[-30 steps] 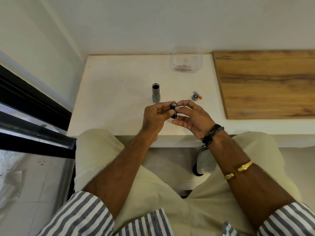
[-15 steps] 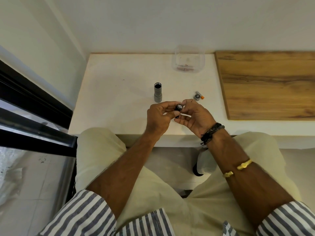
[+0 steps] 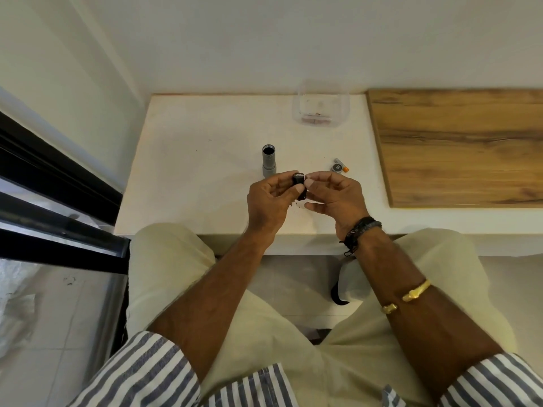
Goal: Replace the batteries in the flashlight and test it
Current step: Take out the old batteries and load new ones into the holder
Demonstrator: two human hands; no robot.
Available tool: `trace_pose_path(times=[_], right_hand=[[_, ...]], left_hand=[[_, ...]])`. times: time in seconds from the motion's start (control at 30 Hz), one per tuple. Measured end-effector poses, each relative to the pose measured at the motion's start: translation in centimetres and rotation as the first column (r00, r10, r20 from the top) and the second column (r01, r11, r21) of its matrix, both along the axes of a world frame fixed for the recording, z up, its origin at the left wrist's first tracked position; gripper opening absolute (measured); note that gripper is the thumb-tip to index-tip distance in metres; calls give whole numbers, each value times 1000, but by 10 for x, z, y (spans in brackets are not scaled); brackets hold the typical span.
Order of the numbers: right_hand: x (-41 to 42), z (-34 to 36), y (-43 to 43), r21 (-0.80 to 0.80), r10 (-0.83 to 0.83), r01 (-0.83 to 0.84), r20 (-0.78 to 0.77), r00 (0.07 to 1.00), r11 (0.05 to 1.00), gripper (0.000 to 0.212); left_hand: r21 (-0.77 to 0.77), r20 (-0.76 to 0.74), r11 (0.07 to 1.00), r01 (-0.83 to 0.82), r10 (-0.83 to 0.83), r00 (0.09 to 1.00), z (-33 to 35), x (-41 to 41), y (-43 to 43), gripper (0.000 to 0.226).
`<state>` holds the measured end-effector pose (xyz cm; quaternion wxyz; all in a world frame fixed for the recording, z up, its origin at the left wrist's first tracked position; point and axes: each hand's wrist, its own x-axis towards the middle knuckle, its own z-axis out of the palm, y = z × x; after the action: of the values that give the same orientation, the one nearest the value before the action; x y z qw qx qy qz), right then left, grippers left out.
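The grey flashlight body (image 3: 268,161) stands upright on the white table (image 3: 199,160), its open dark end facing up. Just in front of it, my left hand (image 3: 269,201) pinches a small black cylindrical battery holder (image 3: 299,183) between thumb and fingers. My right hand (image 3: 335,196) is beside it, fingertips touching the holder's right side near its top. To the right on the table lie the round flashlight end cap (image 3: 337,168) and a small battery with an orange end (image 3: 343,166).
A clear plastic container (image 3: 321,105) stands at the back of the table against the wall. A wooden board (image 3: 458,145) covers the table's right part. A dark window frame (image 3: 53,186) runs along the left. My knees are under the table's front edge.
Both hands have lifted the black holder slightly up and away from me, toward the standing flashlight body. The right fingers have shifted up near the holder's top.
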<state>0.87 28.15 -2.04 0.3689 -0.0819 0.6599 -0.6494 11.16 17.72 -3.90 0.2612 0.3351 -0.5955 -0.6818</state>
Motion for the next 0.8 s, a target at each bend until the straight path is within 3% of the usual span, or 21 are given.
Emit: trace_pose_path(times=[0.13,0.23,0.3,0.4,0.57,0.8], right_hand=[[-8,-6,0,-11,-119,119,-40,992,993,12],[-33,-19,2,0,-220,220,-52,974,976,11],[-46,-26,4,49,-269,275,-102,958,960,15],[-68,-36,1,163,-273,318,-249,929,934,26],[-90,-43,2,357,-101,360,-575,812,862,30],[-95,-50,-8,394,-41,382,-649,760,836,9]], left_hand=[[233,4,972,-24,23,1000,-4,-3,0,28],[522,-22,853,8,4,1000,-10,-8,-6,26],[604,-37,797,25,-3,999,-11,-3,-8,26],[611,-55,791,39,-7,998,-11,-1,-12,22],[625,-122,774,102,-32,992,-6,1,-11,19],[630,-166,760,159,-68,984,-1,3,-11,25]])
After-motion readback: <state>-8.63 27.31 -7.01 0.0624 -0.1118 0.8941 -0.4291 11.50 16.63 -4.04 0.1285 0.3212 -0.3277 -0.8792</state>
